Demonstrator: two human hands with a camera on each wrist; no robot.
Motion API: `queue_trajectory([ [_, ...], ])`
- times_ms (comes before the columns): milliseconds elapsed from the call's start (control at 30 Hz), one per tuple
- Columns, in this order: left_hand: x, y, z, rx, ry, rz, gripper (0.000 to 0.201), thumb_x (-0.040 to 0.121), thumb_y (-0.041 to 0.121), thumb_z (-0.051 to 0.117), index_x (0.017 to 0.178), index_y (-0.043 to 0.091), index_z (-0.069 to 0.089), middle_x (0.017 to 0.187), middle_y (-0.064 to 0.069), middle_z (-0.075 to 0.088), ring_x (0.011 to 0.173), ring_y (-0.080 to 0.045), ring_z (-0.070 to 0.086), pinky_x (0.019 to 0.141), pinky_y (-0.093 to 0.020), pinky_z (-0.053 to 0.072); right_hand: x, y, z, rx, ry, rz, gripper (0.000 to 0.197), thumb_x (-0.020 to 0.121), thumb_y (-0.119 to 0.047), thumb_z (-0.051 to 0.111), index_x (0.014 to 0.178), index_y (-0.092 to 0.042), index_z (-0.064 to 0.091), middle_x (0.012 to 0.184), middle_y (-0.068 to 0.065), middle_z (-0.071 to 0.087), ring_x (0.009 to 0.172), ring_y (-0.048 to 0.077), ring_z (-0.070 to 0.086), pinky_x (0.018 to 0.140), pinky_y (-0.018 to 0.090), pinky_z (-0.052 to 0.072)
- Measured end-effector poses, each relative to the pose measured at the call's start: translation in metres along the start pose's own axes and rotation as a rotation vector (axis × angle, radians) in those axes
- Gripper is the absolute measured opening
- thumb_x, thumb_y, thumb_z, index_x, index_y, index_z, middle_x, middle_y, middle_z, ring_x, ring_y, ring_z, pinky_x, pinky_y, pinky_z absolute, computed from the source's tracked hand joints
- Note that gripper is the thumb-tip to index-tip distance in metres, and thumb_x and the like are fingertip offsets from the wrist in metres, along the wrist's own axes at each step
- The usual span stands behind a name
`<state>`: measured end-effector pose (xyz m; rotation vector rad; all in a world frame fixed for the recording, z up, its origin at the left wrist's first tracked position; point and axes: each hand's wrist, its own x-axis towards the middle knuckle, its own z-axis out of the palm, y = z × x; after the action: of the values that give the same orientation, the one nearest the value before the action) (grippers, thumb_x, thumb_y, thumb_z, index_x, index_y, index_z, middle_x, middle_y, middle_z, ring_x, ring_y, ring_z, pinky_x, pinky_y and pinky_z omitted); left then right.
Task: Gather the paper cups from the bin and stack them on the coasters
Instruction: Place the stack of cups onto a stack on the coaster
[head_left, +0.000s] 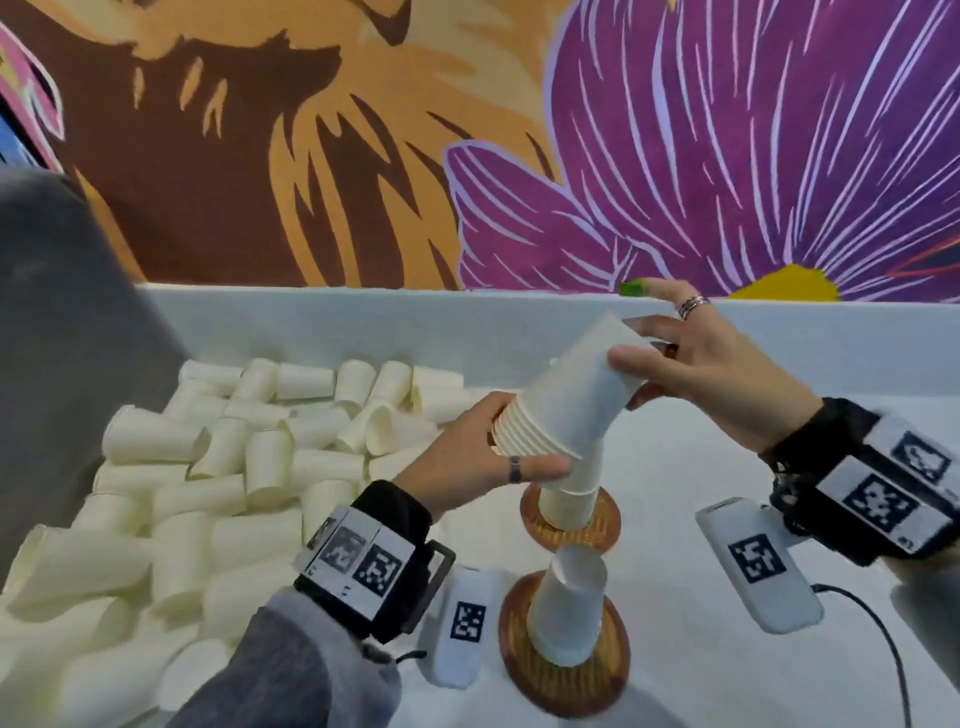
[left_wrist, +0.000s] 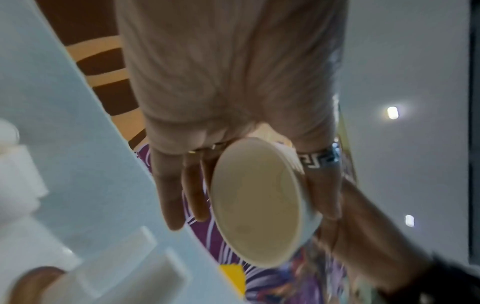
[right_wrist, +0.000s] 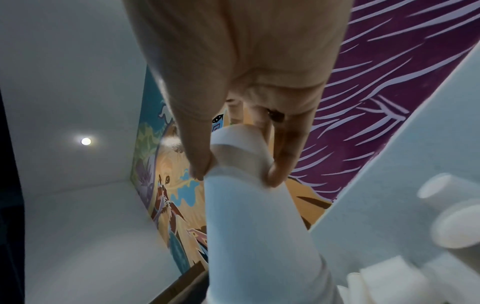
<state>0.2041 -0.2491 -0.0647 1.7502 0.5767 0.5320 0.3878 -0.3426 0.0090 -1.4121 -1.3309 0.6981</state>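
Holding a tilted stack of nested cups (head_left: 563, 395) between them, both hands work above the white table (head_left: 727, 519). The left hand (head_left: 467, 457) curls thumb and fingers round the stack's rim end, where about 7 rolled rims show; the left wrist view looks into the open mouth of the innermost cup (left_wrist: 257, 201). The right hand (head_left: 696, 369) pinches the stack's closed base end with thumb and bent fingers (right_wrist: 279, 162), while its index finger sticks out straight toward the table's far edge.

Just below the held stack, a short upside-down cup stack (head_left: 567, 506) stands on the farther coaster (head_left: 602, 530). A second inverted cup stack (head_left: 569, 608) stands on the nearer coaster (head_left: 613, 670), close to the table's near edge. The 2 coasters lie close together, 1 behind the other.

Loose cups (head_left: 208, 467) lie jumbled on their sides in the bin (head_left: 62, 312) at the table's left side. Bare table surface stretches to the right of the coasters and behind them, up to the far edge below the painted wall (head_left: 727, 130).
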Motion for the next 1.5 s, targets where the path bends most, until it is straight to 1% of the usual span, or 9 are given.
queue_trajectory([
  [67, -0.002, -0.008, 0.012, 0.104, -0.056, 0.001, 0.044, 0.073, 0.017, 0.080, 0.097, 0.037, 0.049, 0.096, 0.019, 0.058, 0.079, 0.016, 0.057, 0.068, -0.011, 0.051, -0.007, 0.017, -0.002, -0.085, -0.054, -0.008, 0.068, 0.064, -0.033, 0.072, 0.125, -0.027, 0.043, 0.113, 0.008, 0.062, 0.084, 0.016, 0.066, 0.067, 0.037, 0.058],
  [133, -0.004, -0.022, 0.025, 0.134, -0.083, -0.023, 0.057, 0.071, 0.017, 0.082, 0.109, 0.037, 0.045, 0.105, 0.023, 0.054, 0.090, 0.014, 0.056, 0.072, -0.012, 0.051, -0.012, 0.031, -0.002, -0.178, -0.112, -0.016, 0.065, 0.063, -0.038, 0.074, 0.120, -0.033, 0.044, 0.113, 0.003, 0.061, 0.083, 0.010, 0.064, 0.071, 0.035, 0.059],
  [267, -0.006, -0.052, 0.043, 0.254, -0.084, -0.111, 0.075, 0.064, 0.033, 0.086, 0.126, 0.029, 0.044, 0.118, 0.015, 0.057, 0.109, -0.007, 0.055, 0.096, -0.036, 0.049, -0.021, 0.052, 0.002, -0.291, -0.218, -0.015, 0.064, 0.059, -0.050, 0.073, 0.114, -0.046, 0.041, 0.113, -0.008, 0.060, 0.093, 0.010, 0.063, 0.083, 0.031, 0.055],
  [400, -0.008, -0.065, 0.058, 0.221, -0.062, -0.120, 0.081, 0.066, 0.030, 0.086, 0.127, 0.043, 0.035, 0.114, 0.024, 0.052, 0.106, -0.002, 0.051, 0.092, -0.023, 0.044, -0.025, 0.067, 0.009, -0.359, -0.261, -0.023, 0.061, 0.060, -0.053, 0.072, 0.113, -0.046, 0.044, 0.110, -0.017, 0.059, 0.095, 0.007, 0.059, 0.084, 0.029, 0.053],
  [533, -0.006, -0.074, 0.066, 0.203, -0.021, -0.114, 0.091, 0.064, 0.030, 0.087, 0.137, 0.037, 0.033, 0.123, 0.018, 0.052, 0.113, -0.006, 0.051, 0.093, -0.025, 0.045, -0.027, 0.074, 0.012, -0.380, -0.255, -0.060, 0.057, 0.067, -0.042, 0.078, 0.112, -0.049, 0.044, 0.108, -0.023, 0.056, 0.097, 0.003, 0.056, 0.081, 0.022, 0.051],
  [967, -0.003, -0.101, 0.071, 0.268, -0.084, -0.203, 0.088, 0.060, 0.030, 0.088, 0.134, 0.030, 0.040, 0.128, 0.008, 0.056, 0.115, -0.013, 0.053, 0.098, -0.040, 0.048, -0.036, 0.102, 0.017, -0.307, -0.292, 0.014, 0.059, 0.070, -0.031, 0.079, 0.115, -0.042, 0.043, 0.113, -0.017, 0.052, 0.097, -0.004, 0.051, 0.070, 0.014, 0.049],
  [1233, -0.004, -0.132, 0.080, 0.356, -0.151, -0.289, 0.079, 0.061, 0.022, 0.087, 0.128, 0.027, 0.044, 0.126, 0.005, 0.057, 0.114, -0.013, 0.054, 0.097, -0.032, 0.046, -0.039, 0.136, 0.030, -0.375, -0.404, 0.090, 0.065, 0.066, -0.038, 0.081, 0.116, -0.045, 0.040, 0.123, -0.017, 0.048, 0.116, 0.004, 0.045, 0.096, 0.026, 0.045],
  [1400, -0.003, -0.142, 0.083, 0.376, -0.147, -0.316, 0.085, 0.058, 0.022, 0.089, 0.130, 0.025, 0.044, 0.126, 0.003, 0.059, 0.114, -0.015, 0.055, 0.098, -0.037, 0.048, -0.043, 0.142, 0.040, -0.440, -0.451, 0.062, 0.060, 0.068, -0.035, 0.081, 0.105, -0.052, 0.037, 0.113, -0.036, 0.034, 0.108, -0.010, 0.039, 0.089, 0.007, 0.033],
  [1500, -0.004, -0.145, 0.085, 0.359, -0.136, -0.329, 0.089, 0.057, 0.025, 0.089, 0.133, 0.026, 0.042, 0.129, 0.004, 0.057, 0.117, -0.016, 0.054, 0.100, -0.041, 0.047, -0.045, 0.145, 0.042, -0.419, -0.453, 0.058, 0.062, 0.067, -0.035, 0.082, 0.106, -0.053, 0.037, 0.117, -0.035, 0.037, 0.111, -0.007, 0.040, 0.093, 0.012, 0.034],
])
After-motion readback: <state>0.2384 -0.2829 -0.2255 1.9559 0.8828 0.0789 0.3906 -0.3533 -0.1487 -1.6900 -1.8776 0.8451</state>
